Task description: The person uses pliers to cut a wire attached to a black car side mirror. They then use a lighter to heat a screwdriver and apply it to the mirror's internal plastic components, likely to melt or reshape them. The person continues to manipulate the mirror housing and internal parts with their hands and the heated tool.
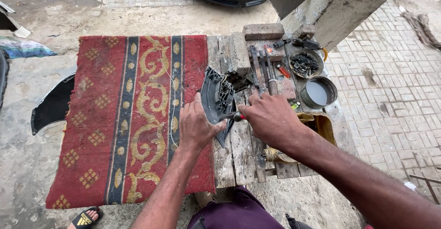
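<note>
My left hand [196,127] grips the lower edge of a grey plastic part [216,96] with ribs on its inner face, held upright on edge at the border of the rug and the bench. My right hand [271,118] is closed on a tool with a red handle [240,117]; its metal tip touches the part just above my left thumb.
A red patterned rug [124,118] covers the left of the wooden bench [241,153]. Bricks [263,31], metal tools [264,70], a dish of dark bits [304,64] and a tin of grey liquid [319,92] sit at the far right. A black car panel [53,105] lies left.
</note>
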